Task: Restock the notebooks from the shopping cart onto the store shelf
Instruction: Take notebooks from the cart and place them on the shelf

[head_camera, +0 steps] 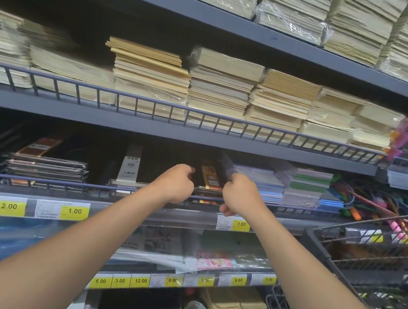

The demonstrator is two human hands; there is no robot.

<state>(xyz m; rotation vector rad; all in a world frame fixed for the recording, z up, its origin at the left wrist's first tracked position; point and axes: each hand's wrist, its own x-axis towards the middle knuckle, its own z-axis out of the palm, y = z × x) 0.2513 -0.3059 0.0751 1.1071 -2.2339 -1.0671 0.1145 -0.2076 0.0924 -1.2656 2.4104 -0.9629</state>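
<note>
- We see the notebooks [210, 179] as a flat, dark stack with an orange-brown band and a glossy plastic wrap. It lies on the shelf [59, 181] just behind the thin wire rail.
- The left hand [175, 184] has its fingers curled round the stack's left edge and grasps it.
- The right hand [240, 196] clasps the right edge, fingers bent over the top and the thumb tucked beneath.
- To the left we note more dark, shrink-wrapped books [46, 164] in low, shiny piles.
- To the right lie pastel exercise books [267, 184], thin and matte, with blue and green spines.
- On the shelf above, cream paper pads [151, 76] rise in thick, square-edged stacks, some under crinkled film.
- Yellow price tags [9, 206] sit in a clear plastic strip along the shelf's front.
- The shopping cart [315, 238], dark wire mesh with a plastic rim, stands at the right edge.
</note>
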